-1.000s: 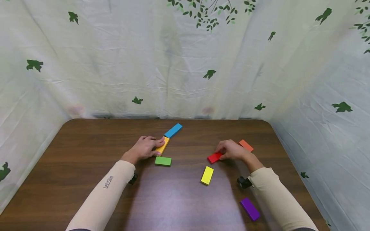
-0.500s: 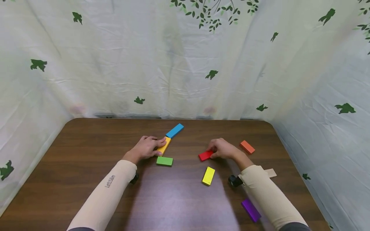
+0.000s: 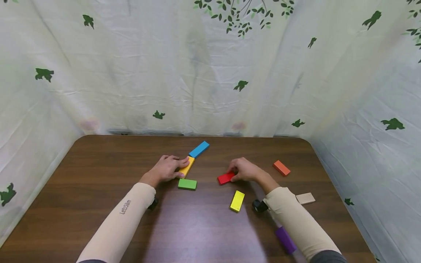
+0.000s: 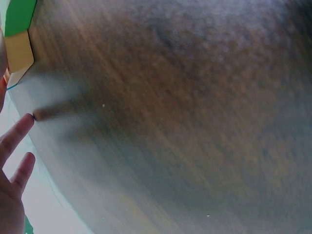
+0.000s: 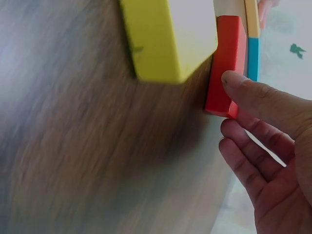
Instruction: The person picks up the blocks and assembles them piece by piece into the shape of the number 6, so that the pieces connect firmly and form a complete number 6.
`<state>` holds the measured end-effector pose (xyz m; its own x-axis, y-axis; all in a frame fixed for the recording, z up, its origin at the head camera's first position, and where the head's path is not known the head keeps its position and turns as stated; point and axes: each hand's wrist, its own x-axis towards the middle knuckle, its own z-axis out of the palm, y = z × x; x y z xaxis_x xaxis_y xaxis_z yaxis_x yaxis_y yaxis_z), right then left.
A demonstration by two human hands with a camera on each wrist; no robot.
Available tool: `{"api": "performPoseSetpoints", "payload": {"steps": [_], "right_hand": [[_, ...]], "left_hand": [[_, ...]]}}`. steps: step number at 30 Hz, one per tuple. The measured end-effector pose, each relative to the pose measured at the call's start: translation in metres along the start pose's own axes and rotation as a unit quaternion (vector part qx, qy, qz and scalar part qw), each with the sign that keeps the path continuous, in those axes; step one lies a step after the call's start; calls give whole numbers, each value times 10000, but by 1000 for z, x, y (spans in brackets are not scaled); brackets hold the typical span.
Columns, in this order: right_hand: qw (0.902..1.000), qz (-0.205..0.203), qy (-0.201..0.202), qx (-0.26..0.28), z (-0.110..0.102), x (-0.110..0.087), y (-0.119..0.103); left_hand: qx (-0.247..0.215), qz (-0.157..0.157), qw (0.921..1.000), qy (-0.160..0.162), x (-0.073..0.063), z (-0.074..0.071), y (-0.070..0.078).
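Note:
My left hand [image 3: 166, 168] grips an amber-yellow block [image 3: 186, 167] between thumb and fingers on the table. A blue block [image 3: 199, 149] touches its far end at an angle, and a green block [image 3: 187, 184] lies by its near end. Over to the right, my right hand [image 3: 245, 170] pinches one end of a red block [image 3: 225, 178]. The right wrist view shows the thumb against the red block [image 5: 225, 63], with the other fingers behind and below it. In the left wrist view only part of the left hand [image 4: 14, 190] shows at the edge.
A bright yellow block [image 3: 237, 201] lies nearer than the red one. Right of it are an orange block [image 3: 281, 168], a beige block [image 3: 305, 198] and a purple block [image 3: 285, 239], partly under the right forearm. A white printed curtain [image 3: 210, 73] surrounds the brown table [image 3: 105, 157].
My right hand has slid the red block leftward, towards the amber-yellow and green blocks. The beige block has come out from behind the right sleeve. The left hand keeps its hold.

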<state>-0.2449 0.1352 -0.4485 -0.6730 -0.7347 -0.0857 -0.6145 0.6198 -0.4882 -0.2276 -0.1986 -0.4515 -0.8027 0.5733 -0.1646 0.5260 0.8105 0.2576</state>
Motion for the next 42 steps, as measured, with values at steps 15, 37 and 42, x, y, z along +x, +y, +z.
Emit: {"api": "performPoseSetpoints", "payload": {"steps": [15,37,42], "right_hand": [[9998,177,-74,17,12,19,-27],[9990,319,-288,108,22,34,-48],[9985,425,-306,164,25,36,-53]], "left_hand": [[49,5,10000,30,0,0,1],[38,27,9999,143,-2,1,1],[24,31,9999,139,-2,0,2]]}}
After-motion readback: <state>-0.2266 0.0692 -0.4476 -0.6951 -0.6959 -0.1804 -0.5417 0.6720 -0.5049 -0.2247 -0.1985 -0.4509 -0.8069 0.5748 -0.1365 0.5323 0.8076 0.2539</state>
